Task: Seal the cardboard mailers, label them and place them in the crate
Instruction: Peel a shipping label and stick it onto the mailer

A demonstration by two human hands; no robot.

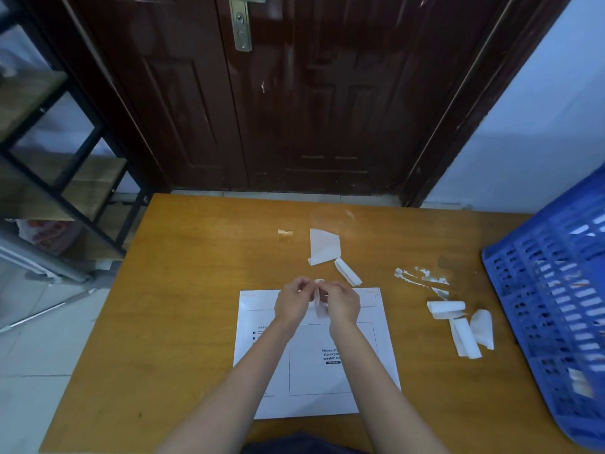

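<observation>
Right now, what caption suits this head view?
Both hands pinch a paper strip above a white mailer; blue crate waits right.

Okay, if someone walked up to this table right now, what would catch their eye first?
Probably the two hands, left hand and right hand, pinching a small white strip above the white mailer at the table's near middle. Next, the big blue crate at the right edge, and the white paper scraps scattered beside it.
</observation>
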